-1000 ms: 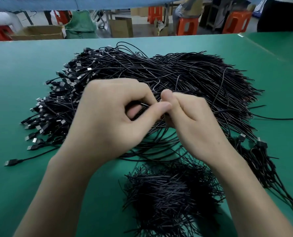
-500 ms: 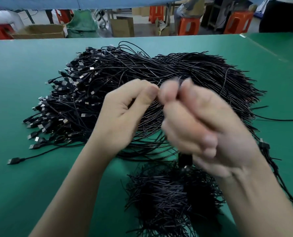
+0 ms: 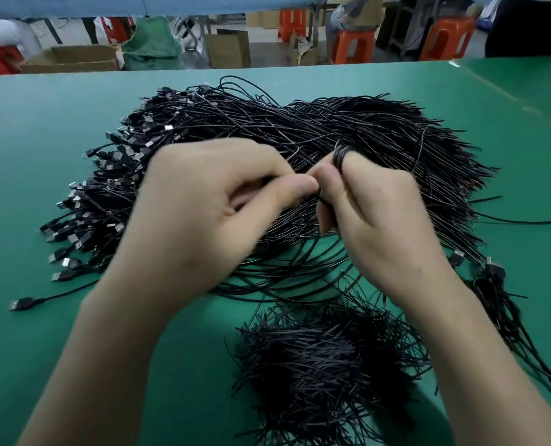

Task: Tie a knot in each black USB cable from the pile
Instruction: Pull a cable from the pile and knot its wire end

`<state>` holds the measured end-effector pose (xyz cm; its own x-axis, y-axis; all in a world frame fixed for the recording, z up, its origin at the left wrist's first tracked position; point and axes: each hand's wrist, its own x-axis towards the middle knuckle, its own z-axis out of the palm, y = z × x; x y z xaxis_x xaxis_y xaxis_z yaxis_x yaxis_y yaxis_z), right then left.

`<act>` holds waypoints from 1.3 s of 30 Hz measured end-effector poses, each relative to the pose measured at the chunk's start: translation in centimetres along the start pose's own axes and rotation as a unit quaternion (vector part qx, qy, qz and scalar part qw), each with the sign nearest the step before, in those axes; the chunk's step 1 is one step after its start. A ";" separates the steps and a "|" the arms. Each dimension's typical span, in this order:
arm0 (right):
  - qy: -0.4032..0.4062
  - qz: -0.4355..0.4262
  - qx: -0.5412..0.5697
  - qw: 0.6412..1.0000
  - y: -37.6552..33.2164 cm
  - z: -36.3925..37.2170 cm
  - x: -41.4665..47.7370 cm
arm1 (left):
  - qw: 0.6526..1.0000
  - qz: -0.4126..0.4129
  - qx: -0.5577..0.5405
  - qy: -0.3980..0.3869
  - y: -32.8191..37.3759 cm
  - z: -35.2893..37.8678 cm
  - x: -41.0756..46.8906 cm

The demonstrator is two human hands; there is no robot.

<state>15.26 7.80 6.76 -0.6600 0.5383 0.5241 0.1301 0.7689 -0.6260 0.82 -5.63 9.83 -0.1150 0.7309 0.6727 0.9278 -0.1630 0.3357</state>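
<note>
Pinching a thin black USB cable [image 3: 339, 157] between curled thumb and forefinger, the left hand [image 3: 203, 217] meets the right hand [image 3: 383, 220] above the pile [image 3: 267, 123] on the green table [image 3: 36, 365]. The cable loops round the right forefinger's tip, and that hand's thumb and curled fingers grip a strand just below. A smaller heap of black cables [image 3: 325, 365] lies nearer the person, under the right wrist.

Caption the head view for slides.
Left hand and right hand hold one black cable over the pile on a green table.
</note>
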 end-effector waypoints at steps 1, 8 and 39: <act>-0.060 0.037 0.072 0.995 0.0 0.1 0.0 | 1.000 0.002 -0.001 0.018 -0.4 -0.2 0.0; -0.274 0.073 0.557 0.780 -1.7 0.4 -0.4 | 0.965 -0.112 -0.235 0.026 -1.5 3.1 -0.5; -0.341 0.068 0.371 0.861 0.3 0.0 -0.6 | 0.929 -0.223 -0.290 0.063 -2.7 0.9 -0.4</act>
<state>15.71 7.70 6.22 -0.9901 0.0834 0.1132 -0.1002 0.1464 -0.9841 -1.32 -4.90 8.02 -0.5160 0.7341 0.4414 0.4353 -0.2192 0.8732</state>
